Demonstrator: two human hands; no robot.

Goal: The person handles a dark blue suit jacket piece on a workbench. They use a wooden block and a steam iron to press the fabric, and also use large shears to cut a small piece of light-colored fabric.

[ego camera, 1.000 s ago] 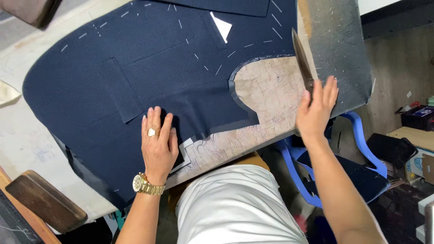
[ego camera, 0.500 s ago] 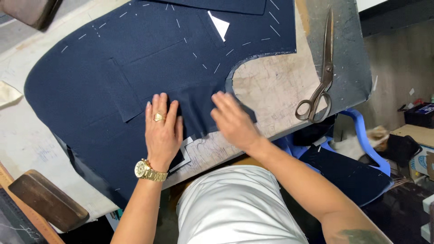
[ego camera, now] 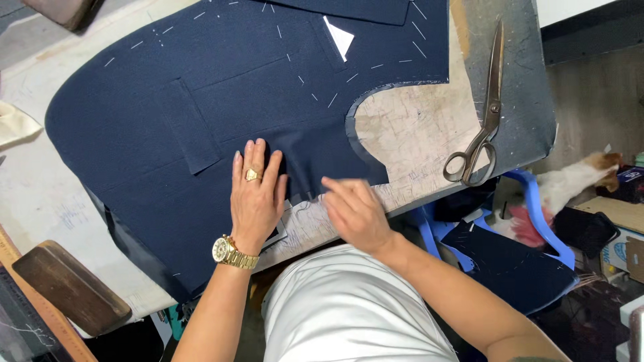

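A large piece of navy fabric (ego camera: pixel 201 100) with white chalk dashes lies spread on the worktable (ego camera: pixel 416 134). My left hand (ego camera: pixel 258 194), with a gold ring and gold watch, presses flat on the fabric near its front edge, fingers apart. My right hand (ego camera: pixel 355 211) rests at the fabric's lower cut edge just right of the left hand, fingers loosely bent on the cloth; nothing is clearly held. Long metal scissors (ego camera: pixel 484 114) lie on the table's right side, apart from both hands. A small white triangle of chalk (ego camera: pixel 341 37) sits on the fabric at the top.
A wooden block (ego camera: pixel 70 288) lies at the lower left beside a wooden ruler edge. A cream cloth scrap (ego camera: pixel 13 124) is at the left. A blue plastic chair (ego camera: pixel 537 201) with navy fabric stands under the table's right end. A small white-and-brown animal (ego camera: pixel 577 181) is beside it.
My right hand put the scissors down on the table's right side, moved left onto the fabric, then slid down to its front edge. The left hand stayed pressed on the cloth.
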